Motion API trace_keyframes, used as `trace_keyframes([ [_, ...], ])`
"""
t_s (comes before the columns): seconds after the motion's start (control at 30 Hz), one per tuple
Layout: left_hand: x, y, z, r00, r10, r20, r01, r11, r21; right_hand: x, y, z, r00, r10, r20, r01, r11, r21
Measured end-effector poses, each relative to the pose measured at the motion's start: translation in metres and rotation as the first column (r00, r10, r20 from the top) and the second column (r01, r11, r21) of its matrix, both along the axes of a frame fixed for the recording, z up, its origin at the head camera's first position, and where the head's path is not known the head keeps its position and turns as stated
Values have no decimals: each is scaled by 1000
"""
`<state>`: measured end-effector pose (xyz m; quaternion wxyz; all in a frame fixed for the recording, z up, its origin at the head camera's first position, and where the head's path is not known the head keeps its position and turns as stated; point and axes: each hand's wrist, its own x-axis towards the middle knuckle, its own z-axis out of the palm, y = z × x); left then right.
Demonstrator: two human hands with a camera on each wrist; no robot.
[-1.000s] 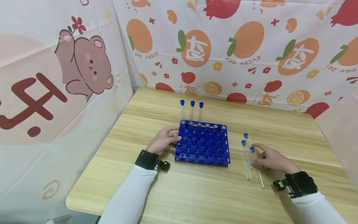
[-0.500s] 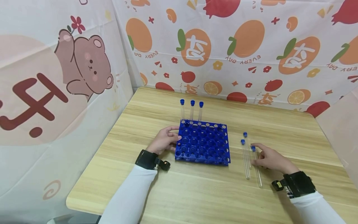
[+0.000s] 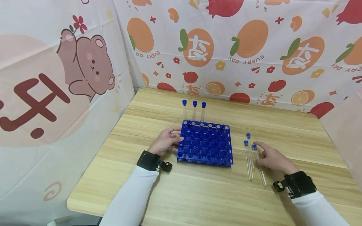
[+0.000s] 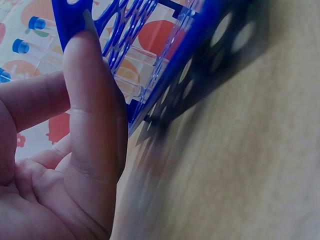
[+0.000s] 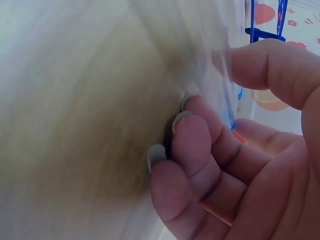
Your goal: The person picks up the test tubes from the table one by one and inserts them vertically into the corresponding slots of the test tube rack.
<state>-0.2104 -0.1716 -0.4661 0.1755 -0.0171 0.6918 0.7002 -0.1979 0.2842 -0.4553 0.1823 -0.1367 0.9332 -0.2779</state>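
Observation:
In the head view my left hand [image 3: 165, 142] grips the left side of a blue test tube rack [image 3: 207, 144]. Its thumb lies over the rack's edge, which shows close up in the left wrist view. Three clear test tubes [image 3: 194, 112] with blue caps stand in the rack's far row, at the left end. To the right, my right hand [image 3: 272, 160] pinches a capped test tube [image 3: 261, 175] between thumb and fingers, its cap by the index fingertip. Two more test tubes [image 3: 249, 163] lie side by side just left of that one.
Everything is on a wooden table [image 3: 198, 194] with a rounded front left corner. Printed cloth [image 3: 226, 78] hangs behind it, and another sheet with a bear [image 3: 93, 69] hangs along the left. Black cameras are strapped to both wrists.
My right hand has shifted slightly left, and the pinched test tube has moved a little away from me. The left hand and the rack stay in place.

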Motion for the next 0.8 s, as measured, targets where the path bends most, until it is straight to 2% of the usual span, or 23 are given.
trace_keyframes([
  [0.4,0,0,1,1000,-6,-4,6,1000,3,-6,-7,10,999,-32,-27,32,999,-17],
  [0.8,-1,1,-1,1000,5,2,-5,1000,4,-11,-18,20,991,-59,-121,59,998,0],
])
